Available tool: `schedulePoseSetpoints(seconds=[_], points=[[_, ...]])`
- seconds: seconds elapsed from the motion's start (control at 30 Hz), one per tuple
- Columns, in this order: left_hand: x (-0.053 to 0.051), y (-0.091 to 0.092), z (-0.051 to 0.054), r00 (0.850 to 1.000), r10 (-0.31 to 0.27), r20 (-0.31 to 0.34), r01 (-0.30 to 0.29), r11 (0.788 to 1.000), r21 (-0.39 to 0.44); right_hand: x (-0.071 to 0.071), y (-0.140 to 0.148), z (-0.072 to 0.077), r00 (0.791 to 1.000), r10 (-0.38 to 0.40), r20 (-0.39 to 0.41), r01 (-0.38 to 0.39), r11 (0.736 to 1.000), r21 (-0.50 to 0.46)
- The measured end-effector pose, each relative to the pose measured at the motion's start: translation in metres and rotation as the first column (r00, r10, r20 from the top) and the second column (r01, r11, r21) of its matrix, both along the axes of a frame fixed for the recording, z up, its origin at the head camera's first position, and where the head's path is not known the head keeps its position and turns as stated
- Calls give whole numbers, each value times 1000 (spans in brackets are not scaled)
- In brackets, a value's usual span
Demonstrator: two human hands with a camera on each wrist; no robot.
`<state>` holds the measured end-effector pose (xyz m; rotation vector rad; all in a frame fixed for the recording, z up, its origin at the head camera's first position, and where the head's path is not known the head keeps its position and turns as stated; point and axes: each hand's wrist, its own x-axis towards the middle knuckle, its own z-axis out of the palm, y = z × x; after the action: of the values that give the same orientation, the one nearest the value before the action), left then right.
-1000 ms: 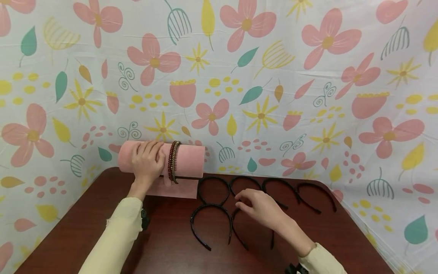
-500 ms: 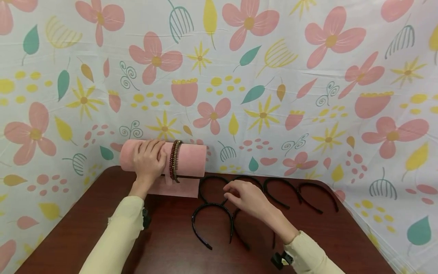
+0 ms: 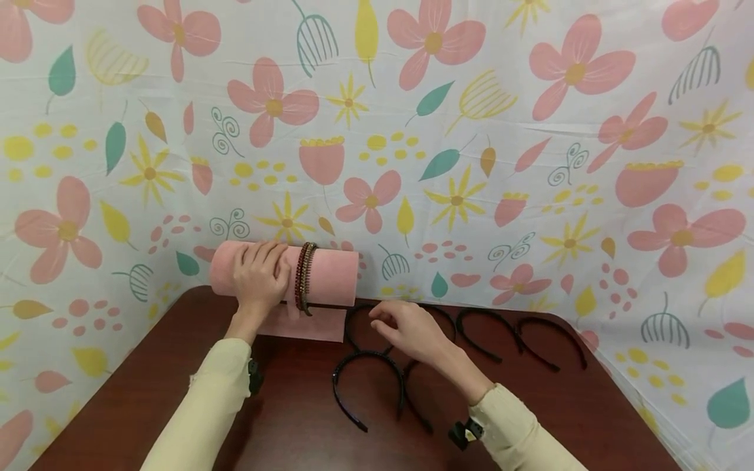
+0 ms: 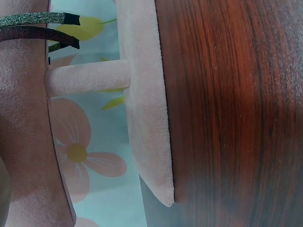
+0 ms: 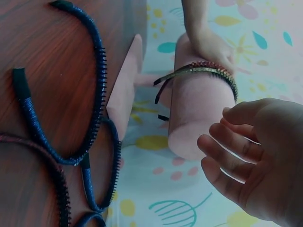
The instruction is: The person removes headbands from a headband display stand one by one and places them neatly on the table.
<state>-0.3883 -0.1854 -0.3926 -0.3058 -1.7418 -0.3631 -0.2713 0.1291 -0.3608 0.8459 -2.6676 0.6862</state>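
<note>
My left hand [image 3: 259, 278] lies over the left part of a pink plush headband stand [image 3: 334, 278], its fingers curving round the roll. To the right of that hand, two or more beaded headbands [image 3: 303, 278], dark red and gold-green, sit round the roll, side by side. The left wrist view shows their black-tipped ends [image 4: 71, 19] below the roll, near the stand's post [image 4: 90, 79]. My right hand [image 3: 412, 330] hovers above the table headbands, right of the stand. In the right wrist view its fingers [image 5: 232, 146] are loosely bent and hold nothing.
Several dark headbands lie on the brown table [image 3: 283, 418], among them a glittery blue one [image 5: 101, 71] and a dark red one [image 5: 52, 165]. Others [image 3: 554, 320] reach toward the right edge. A flowered cloth [image 3: 377, 131] hangs close behind the table.
My right hand has moved left and slightly up, toward the stand, with nothing in it. The left hand has stayed on the stand.
</note>
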Motion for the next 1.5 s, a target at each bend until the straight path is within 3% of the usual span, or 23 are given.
schedulePoseSetpoints(seconds=[0.37,0.8,1.07,1.5], points=[[2,4,-4,1000,-12,-5,12,1000,5,-15,-20,-3,999,26,42,-27,999,29],[1,2,-2,1000,-2,-13,2,1000,-4,-26,-50,-2,994,110,-4,-110,994,0],[1,3,-2,1000,-11,-10,11,1000,0,-30,-70,-3,994,104,-28,-103,995,6],[0,-1,-1,1000,0,10,0,1000,-6,-41,-93,-11,997,60,45,-59,998,-23]])
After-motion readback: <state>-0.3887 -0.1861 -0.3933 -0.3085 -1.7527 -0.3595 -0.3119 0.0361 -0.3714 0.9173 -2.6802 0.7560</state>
